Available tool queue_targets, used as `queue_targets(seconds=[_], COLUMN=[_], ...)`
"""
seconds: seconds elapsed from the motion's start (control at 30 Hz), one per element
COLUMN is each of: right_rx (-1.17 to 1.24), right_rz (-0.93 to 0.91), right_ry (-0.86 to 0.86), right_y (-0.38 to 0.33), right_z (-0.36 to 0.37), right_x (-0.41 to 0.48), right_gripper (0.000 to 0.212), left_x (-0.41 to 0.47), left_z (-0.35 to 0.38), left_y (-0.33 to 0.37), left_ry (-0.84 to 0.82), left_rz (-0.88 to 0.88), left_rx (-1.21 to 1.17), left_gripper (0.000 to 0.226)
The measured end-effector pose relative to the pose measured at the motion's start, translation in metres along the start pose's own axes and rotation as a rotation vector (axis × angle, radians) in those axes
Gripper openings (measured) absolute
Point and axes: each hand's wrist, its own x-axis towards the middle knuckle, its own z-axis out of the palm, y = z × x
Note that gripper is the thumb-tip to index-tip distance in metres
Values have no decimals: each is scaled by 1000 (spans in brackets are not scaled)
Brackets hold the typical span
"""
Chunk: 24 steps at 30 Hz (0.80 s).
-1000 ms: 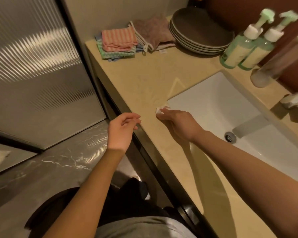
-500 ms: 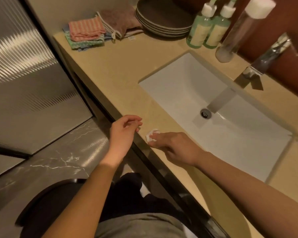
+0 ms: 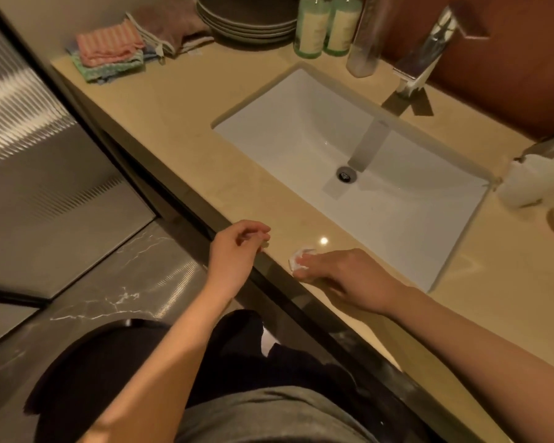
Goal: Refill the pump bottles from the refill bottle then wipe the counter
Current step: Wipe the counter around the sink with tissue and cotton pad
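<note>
Two green pump bottles [image 3: 311, 27] [image 3: 339, 27] stand side by side at the back of the beige counter [image 3: 179, 129], with a tall clear refill bottle [image 3: 363, 43] just to their right. Near the counter's front edge, my right hand [image 3: 349, 279] lies low and pinches a small white tissue wad [image 3: 298, 260] at its fingertips, against the counter surface. My left hand [image 3: 237, 251] hovers at the counter's edge left of the wad, fingers loosely curled and holding nothing.
A white sink [image 3: 301, 100] with a chrome faucet [image 3: 422, 55] fills the counter's middle. Folded cloths [image 3: 109, 49] and stacked dark plates [image 3: 247, 24] sit at the back left. White items [image 3: 531, 183] stand at the right. A ribbed glass door [image 3: 29, 139] is on the left.
My right hand has slid the tissue wad along the counter's front strip, from beside the sink's left corner towards the sink's middle. My left hand kept pace beside it.
</note>
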Motion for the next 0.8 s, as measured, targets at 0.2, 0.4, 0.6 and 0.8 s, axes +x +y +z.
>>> queue_targets(seconds=[0.2,0.4,0.6,0.8], right_rx=[-45,443,952,1114], right_rz=[183,572,865,1071], right_ry=[-134,98,837,1423], right_y=[-4,-4,-22,-48], right_z=[-6,-22,-29,-9], right_x=[-52,-94,-114,-114], right_gripper=[29,40,31,17], left_x=[-12,-9,-4,-3], left_z=[34,84,130,160], left_y=[6,31,62,78], left_ry=[-221,-593,-923,-1079], left_rz=[54,144,74,85], left_rx=[69,168,149,189], left_gripper=[20,19,21,11])
